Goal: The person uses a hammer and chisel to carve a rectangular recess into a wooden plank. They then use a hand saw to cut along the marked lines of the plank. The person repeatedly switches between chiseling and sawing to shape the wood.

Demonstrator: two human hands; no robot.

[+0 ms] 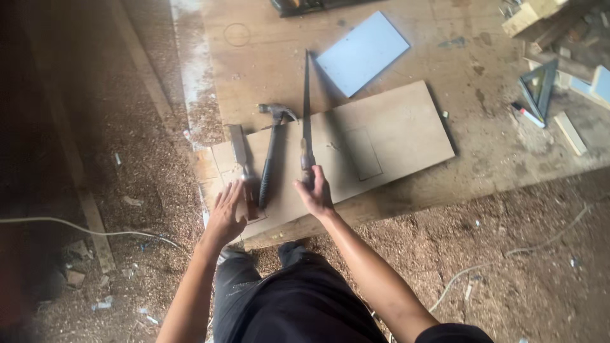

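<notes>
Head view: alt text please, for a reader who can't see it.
The right hand grips a long file on a brown board. The left hand rests flat beside a chisel and hammer. Sawdust covers the floor.

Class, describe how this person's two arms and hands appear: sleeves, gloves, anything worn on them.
Both forearms are bare, and the left hand and right hand wear no gloves. No watch, ring or bracelet shows. A dark sleeve edge appears on the right upper arm.

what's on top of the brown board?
On the brown board lie a claw hammer, a chisel and a long thin blade. The left hand covers the chisel's handle end; the right hand hides the blade's handle.
</notes>
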